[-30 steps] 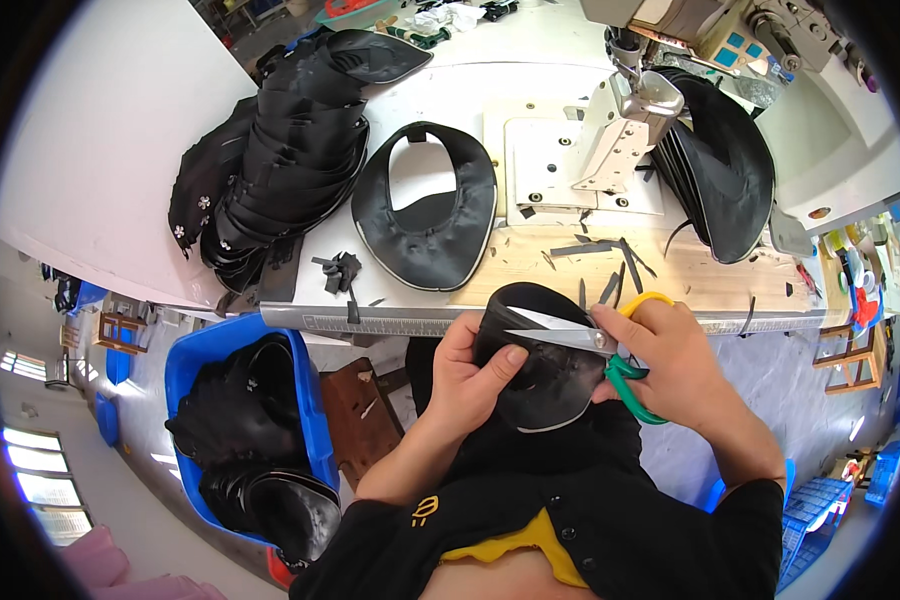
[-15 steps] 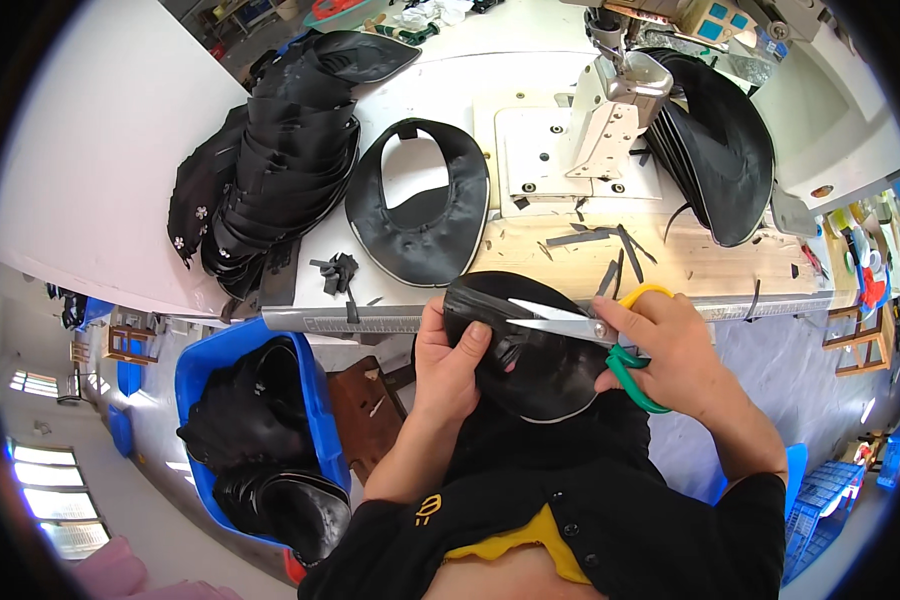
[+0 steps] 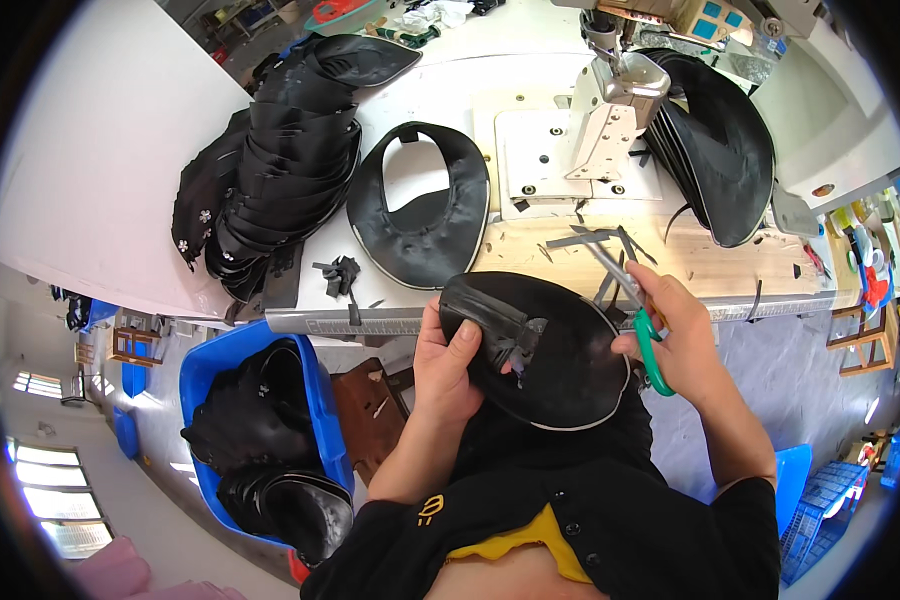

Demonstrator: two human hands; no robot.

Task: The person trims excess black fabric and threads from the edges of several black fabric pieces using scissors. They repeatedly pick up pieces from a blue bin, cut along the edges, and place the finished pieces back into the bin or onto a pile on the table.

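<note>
Black oval leather piece [image 3: 560,365] is being clamped at its edge by the left hand [image 3: 448,365] above the lap, while the right hand [image 3: 675,335] is gripping green-handled scissors [image 3: 638,305], blades seemingly shut, by the desk [image 3: 730,262].

We see bright, even daylight with soft shadows; glare on the white surface [image 3: 110,170]; fisheye bending and dark vignetting at the rim.
</note>
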